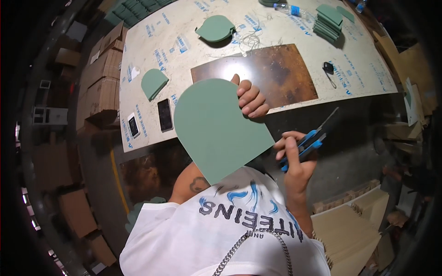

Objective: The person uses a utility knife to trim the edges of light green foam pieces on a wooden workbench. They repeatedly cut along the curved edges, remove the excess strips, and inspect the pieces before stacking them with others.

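Observation:
My left hand (251, 99) holds up a flat green foam sheet (216, 126) with one rounded end; its fingers curl over the sheet's right edge and the rest of the hand is hidden behind it. My right hand (294, 158) grips blue-handled scissors (313, 138), blades pointing up and right, just beside the sheet's lower right edge and apart from it. Both are held in front of my chest, above the near edge of the white table (152, 138).
On the table lie a rusty brown metal plate (276, 73), a small green cut piece (153, 83), a rounded green stack (215, 28), a stack of green pieces (328, 23), two phones (165, 115), a water bottle (290, 9) and a black key fob (328, 68). Cardboard boxes (101, 78) stand left.

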Tool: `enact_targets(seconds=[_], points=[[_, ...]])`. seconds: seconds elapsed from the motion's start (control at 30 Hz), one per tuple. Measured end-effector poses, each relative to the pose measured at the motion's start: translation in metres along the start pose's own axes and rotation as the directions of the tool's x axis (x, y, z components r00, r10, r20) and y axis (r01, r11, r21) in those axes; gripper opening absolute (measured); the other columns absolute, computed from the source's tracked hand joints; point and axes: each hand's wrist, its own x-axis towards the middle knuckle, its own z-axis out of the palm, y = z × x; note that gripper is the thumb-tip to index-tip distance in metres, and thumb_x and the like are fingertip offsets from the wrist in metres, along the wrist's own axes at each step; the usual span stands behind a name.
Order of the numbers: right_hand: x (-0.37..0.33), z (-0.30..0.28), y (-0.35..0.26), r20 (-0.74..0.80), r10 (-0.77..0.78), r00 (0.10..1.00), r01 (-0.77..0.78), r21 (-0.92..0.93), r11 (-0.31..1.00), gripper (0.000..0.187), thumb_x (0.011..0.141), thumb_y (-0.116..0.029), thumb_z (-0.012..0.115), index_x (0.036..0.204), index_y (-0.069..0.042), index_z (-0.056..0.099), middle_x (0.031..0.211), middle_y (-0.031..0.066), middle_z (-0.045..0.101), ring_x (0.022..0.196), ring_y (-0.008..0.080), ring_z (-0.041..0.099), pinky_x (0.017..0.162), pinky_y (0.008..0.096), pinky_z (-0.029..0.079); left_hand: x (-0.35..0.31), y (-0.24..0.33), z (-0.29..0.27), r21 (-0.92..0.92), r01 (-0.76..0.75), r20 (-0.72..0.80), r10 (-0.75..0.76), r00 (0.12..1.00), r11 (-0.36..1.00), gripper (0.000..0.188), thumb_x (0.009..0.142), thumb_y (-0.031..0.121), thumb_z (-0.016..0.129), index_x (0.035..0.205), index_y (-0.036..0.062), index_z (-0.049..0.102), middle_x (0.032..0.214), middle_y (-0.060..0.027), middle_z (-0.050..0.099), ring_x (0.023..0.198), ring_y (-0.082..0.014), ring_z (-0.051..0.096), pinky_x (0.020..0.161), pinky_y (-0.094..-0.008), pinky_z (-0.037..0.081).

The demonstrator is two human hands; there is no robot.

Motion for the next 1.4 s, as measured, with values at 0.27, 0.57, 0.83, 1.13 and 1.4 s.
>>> enact_targets(seconds=[0.27,0.57,0.83,1.13,1.4], points=[[-0.005,-0.014,-0.001,0.306,0.062,0.950,-0.144,0.251,0.957,0.028,0.098,-0.017,0.064,0.110,0.008,0.068,0.087,0.0139,0.072,0.065,0.0151,0.066,0.061,0.0261,0.054,0.001,-0.012,0.049,-0.027,0.004,-0.156,-0.008,0.988,1.000,0.059,0.112,0.044,0.025,0.076,0.0109,0.059,0.096,-0.0030,0.050,0.092,-0.0142,0.045,0.077,-0.0255,0.045],[-0.009,-0.008,-0.011,0.329,0.098,0.939,-0.187,0.249,0.950,0.033,0.094,-0.019,0.069,0.111,0.009,0.066,0.080,0.0133,0.071,0.062,0.0158,0.067,0.058,0.0250,0.055,-0.002,-0.015,0.052,0.022,-0.030,-0.181,0.034,0.983,0.999,0.049,0.111,0.034,0.040,0.072,0.0069,0.055,0.099,-0.0053,0.048,0.097,-0.0142,0.047,0.081,-0.0244,0.050],[-0.016,-0.010,-0.011,0.251,0.237,0.939,-0.284,0.174,0.943,0.031,0.090,-0.019,0.067,0.106,0.009,0.066,0.079,0.0131,0.070,0.059,0.0163,0.065,0.055,0.0253,0.054,-0.009,-0.024,0.050,0.203,0.064,-0.250,-0.012,0.968,0.977,0.062,0.111,0.048,0.022,0.079,0.0106,0.060,0.104,-0.0070,0.051,0.104,-0.0191,0.048,0.089,-0.0292,0.050],[-0.016,-0.016,-0.005,0.276,0.147,0.950,-0.187,0.125,0.974,0.037,0.094,-0.027,0.061,0.104,0.008,0.058,0.072,0.0114,0.063,0.052,0.0142,0.058,0.050,0.0234,0.047,-0.004,-0.021,0.009,0.199,0.134,-0.065,-0.123,0.990,0.971,0.067,0.110,0.051,0.018,0.089,0.0060,0.063,0.114,-0.0111,0.053,0.117,-0.0247,0.056,0.105,-0.0389,0.052],[-0.014,-0.026,0.002,0.306,0.169,0.937,-0.225,0.158,0.961,0.035,0.096,-0.024,0.060,0.112,0.007,0.056,0.077,0.0125,0.063,0.054,0.0157,0.059,0.051,0.0262,0.048,0.002,-0.027,-0.001,0.185,0.092,-0.063,-0.081,0.995,0.979,0.069,0.109,0.054,0.018,0.087,0.0055,0.063,0.110,-0.0120,0.056,0.111,-0.0254,0.057,0.093,-0.0332,0.056]])
